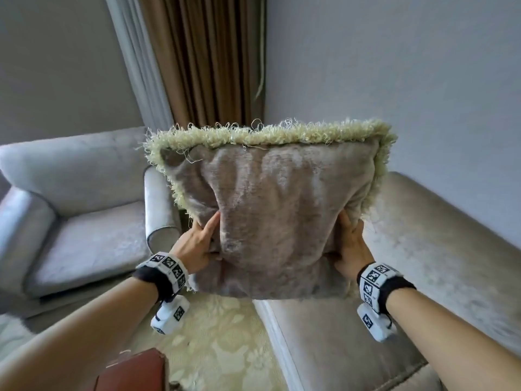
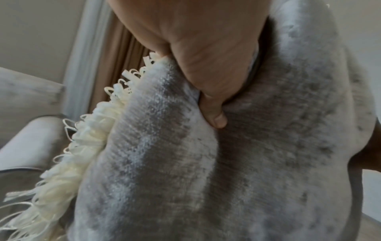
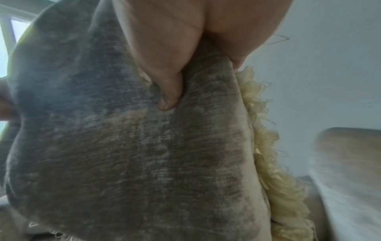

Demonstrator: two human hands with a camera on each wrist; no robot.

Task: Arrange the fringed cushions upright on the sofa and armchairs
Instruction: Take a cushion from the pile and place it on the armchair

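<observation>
A grey-brown velvet cushion with a pale yellow fringe is held up in the air in front of me, above the gap between an armchair and a sofa. My left hand grips its lower left side, the thumb pressed into the fabric. My right hand grips the lower right side the same way. In the left wrist view the thumb digs into the cushion beside the fringe. In the right wrist view the thumb sinks into the cushion as well. The fingers behind the cushion are hidden.
A light grey armchair stands at the left, its seat bare. The beige sofa runs along the wall at the right. A brown curtain hangs in the corner. A cream patterned rug covers the floor, with a reddish-brown object at the bottom edge.
</observation>
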